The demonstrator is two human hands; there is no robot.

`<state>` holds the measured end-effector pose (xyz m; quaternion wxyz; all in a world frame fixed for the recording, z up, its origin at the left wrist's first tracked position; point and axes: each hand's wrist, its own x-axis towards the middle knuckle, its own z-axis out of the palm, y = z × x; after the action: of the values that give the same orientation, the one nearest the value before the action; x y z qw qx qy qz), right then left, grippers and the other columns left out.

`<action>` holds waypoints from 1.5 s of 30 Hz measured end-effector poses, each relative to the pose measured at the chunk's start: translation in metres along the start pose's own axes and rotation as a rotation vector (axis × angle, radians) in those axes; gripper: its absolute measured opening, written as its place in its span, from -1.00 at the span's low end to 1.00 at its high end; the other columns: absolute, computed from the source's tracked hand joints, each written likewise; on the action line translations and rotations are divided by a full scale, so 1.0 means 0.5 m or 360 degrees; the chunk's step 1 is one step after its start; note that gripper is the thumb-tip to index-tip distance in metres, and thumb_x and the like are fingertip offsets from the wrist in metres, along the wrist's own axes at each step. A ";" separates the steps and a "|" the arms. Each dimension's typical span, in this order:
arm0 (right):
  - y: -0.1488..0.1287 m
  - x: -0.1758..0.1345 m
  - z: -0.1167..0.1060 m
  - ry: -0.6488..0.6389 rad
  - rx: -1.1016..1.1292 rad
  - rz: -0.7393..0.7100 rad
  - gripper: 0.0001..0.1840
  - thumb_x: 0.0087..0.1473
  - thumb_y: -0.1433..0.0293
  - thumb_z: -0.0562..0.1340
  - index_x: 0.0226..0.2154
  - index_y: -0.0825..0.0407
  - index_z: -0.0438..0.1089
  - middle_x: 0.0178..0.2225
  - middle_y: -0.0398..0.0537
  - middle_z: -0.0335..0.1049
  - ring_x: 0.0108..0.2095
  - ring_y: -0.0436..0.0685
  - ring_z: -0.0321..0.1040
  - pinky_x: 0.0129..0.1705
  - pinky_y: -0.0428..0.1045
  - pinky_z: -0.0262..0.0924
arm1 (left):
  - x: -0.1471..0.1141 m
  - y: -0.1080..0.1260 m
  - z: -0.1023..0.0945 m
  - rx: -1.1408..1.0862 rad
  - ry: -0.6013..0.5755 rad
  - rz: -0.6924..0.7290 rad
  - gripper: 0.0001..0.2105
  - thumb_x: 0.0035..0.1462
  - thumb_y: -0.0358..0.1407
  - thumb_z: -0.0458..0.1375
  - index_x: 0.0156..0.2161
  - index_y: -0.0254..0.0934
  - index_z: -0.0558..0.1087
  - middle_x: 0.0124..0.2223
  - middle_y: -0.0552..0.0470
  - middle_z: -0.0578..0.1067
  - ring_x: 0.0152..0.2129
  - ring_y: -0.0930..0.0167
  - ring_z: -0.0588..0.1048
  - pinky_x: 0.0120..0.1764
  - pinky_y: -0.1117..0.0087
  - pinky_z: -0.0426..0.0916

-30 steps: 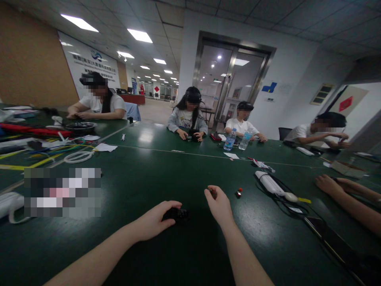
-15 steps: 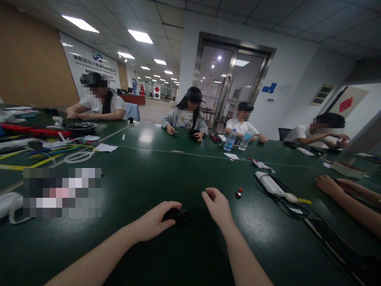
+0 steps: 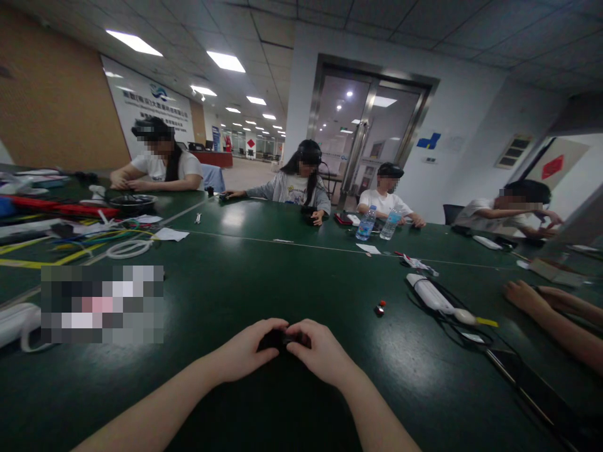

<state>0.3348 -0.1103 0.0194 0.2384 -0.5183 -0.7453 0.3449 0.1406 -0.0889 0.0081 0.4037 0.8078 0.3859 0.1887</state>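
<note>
A small black object (image 3: 284, 338) rests low over the green tabletop in front of me, mostly covered by my fingers, so its kind cannot be made out. My left hand (image 3: 249, 346) wraps round its left side, thumb below and fingers above. From the right, my right hand (image 3: 321, 351) closes on its other end, with thumb and fingertips curled round it. The fingertips of both hands nearly meet over the object. Right of my hands lies a small shiny metal-and-red piece (image 3: 380, 308), apart from them.
A white power strip (image 3: 428, 293) with black cables lies to the right, near another person's hand (image 3: 522, 298). Two water bottles (image 3: 366, 223) stand farther back. Coiled white cable (image 3: 128, 248) and loose wires are at left. Several people sit around the green table (image 3: 226, 276).
My right hand has moved left and down and closed on the black object. My left hand stays on it. Across the table, a person's arm has stretched out to the left.
</note>
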 end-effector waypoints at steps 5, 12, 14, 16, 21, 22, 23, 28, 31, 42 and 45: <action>-0.003 -0.003 0.001 -0.0067 -0.0018 -0.0016 -0.78 -0.02 0.34 0.13 -0.25 -0.09 0.37 -0.25 -0.17 0.28 -0.27 0.01 0.23 -0.26 -0.08 0.13 | 0.002 0.011 0.000 0.0007 0.0015 0.0026 -0.71 -0.01 -0.35 0.06 -0.12 -0.16 0.28 -0.11 0.08 0.37 -0.15 0.41 0.33 -0.07 0.36 0.21; -0.004 -0.002 0.002 -0.0094 -0.0043 -0.0003 -0.76 -0.04 0.37 0.15 -0.24 -0.09 0.37 -0.23 -0.15 0.24 -0.30 0.00 0.23 -0.29 -0.08 0.13 | 0.002 0.007 0.000 0.0012 -0.0011 0.0013 -0.74 0.00 -0.35 0.06 -0.14 -0.16 0.28 -0.11 0.09 0.36 -0.16 0.41 0.33 -0.10 0.36 0.20; -0.004 -0.002 0.003 -0.0087 -0.0049 -0.0016 -0.77 -0.05 0.37 0.16 -0.26 -0.10 0.37 -0.24 -0.16 0.24 -0.30 0.01 0.23 -0.28 -0.08 0.13 | 0.002 0.004 0.001 0.0017 -0.0006 0.0025 -0.75 0.00 -0.35 0.06 -0.15 -0.16 0.29 -0.11 0.09 0.36 -0.16 0.42 0.33 -0.10 0.36 0.20; -0.003 -0.002 0.004 -0.0080 -0.0047 -0.0014 -0.78 -0.05 0.36 0.16 -0.27 -0.10 0.38 -0.24 -0.16 0.23 -0.28 0.01 0.23 -0.27 -0.07 0.13 | 0.003 0.001 0.002 0.0032 -0.0002 0.0034 -0.76 0.00 -0.35 0.06 -0.15 -0.15 0.29 -0.11 0.09 0.36 -0.16 0.42 0.33 -0.09 0.36 0.20; 0.002 0.000 0.004 -0.0099 -0.0073 -0.0002 -0.78 -0.06 0.35 0.17 -0.27 -0.11 0.39 -0.22 -0.16 0.24 -0.22 0.05 0.22 -0.22 -0.04 0.12 | 0.001 0.001 -0.001 0.0082 -0.0021 0.0050 -0.75 0.02 -0.33 0.05 -0.14 -0.12 0.31 -0.08 0.08 0.35 -0.12 0.42 0.30 -0.04 0.31 0.17; 0.003 0.001 0.004 -0.0104 -0.0082 -0.0007 -0.78 -0.06 0.35 0.17 -0.28 -0.11 0.39 -0.22 -0.16 0.24 -0.21 0.05 0.21 -0.21 -0.04 0.12 | 0.001 0.002 -0.001 0.0081 -0.0029 0.0056 -0.74 0.02 -0.33 0.05 -0.12 -0.11 0.31 -0.06 0.09 0.34 -0.09 0.41 0.29 -0.01 0.30 0.16; 0.004 0.001 0.003 -0.0106 -0.0090 -0.0014 -0.79 -0.07 0.35 0.17 -0.29 -0.11 0.40 -0.23 -0.17 0.24 -0.21 0.06 0.21 -0.21 -0.04 0.12 | 0.001 0.002 -0.001 0.0081 -0.0041 0.0061 -0.73 0.03 -0.33 0.04 -0.11 -0.09 0.32 -0.03 0.10 0.33 -0.06 0.41 0.27 0.01 0.29 0.14; 0.015 0.005 -0.005 -0.0027 -0.0069 0.0008 -0.70 -0.10 0.30 0.20 -0.21 -0.13 0.37 -0.24 -0.15 0.25 -0.26 0.04 0.23 -0.24 -0.06 0.13 | 0.003 -0.009 -0.011 0.0178 -0.0120 0.0102 -0.70 0.05 -0.31 0.01 -0.09 0.00 0.38 0.06 0.14 0.27 0.02 0.38 0.21 0.05 0.29 0.10; 0.036 0.013 -0.015 0.0152 -0.0078 0.0127 -0.69 -0.06 0.27 0.15 -0.19 -0.08 0.35 -0.25 -0.11 0.27 -0.32 0.04 0.25 -0.29 -0.05 0.15 | 0.003 -0.034 -0.049 0.0289 0.0032 0.0051 -0.70 0.04 -0.31 0.01 -0.11 0.00 0.41 0.04 0.17 0.30 -0.01 0.37 0.26 0.05 0.34 0.10; 0.083 0.024 -0.029 0.0275 -0.0015 0.0301 -0.70 -0.03 0.27 0.11 -0.20 -0.05 0.36 -0.27 -0.11 0.34 -0.28 0.06 0.30 -0.24 -0.02 0.17 | -0.064 -0.189 -0.206 0.0718 0.1437 -0.1337 -0.60 0.08 -0.30 -0.14 0.02 -0.35 0.28 -0.03 -0.24 0.34 -0.07 0.08 0.30 -0.10 0.11 0.22; 0.083 0.022 -0.026 0.0245 0.0010 0.0297 -0.70 -0.03 0.27 0.11 -0.19 -0.07 0.35 -0.25 -0.12 0.34 -0.27 0.06 0.31 -0.25 -0.03 0.18 | -0.066 -0.200 -0.205 0.0740 0.1488 -0.1412 -0.61 0.07 -0.26 -0.12 0.00 -0.25 0.30 -0.02 -0.22 0.31 -0.07 0.09 0.29 -0.12 0.14 0.25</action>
<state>0.3656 -0.0873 -0.0036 0.2633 -0.6097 -0.6722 0.3271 0.0096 -0.0253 -0.0097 0.0499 0.4726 0.8447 0.2465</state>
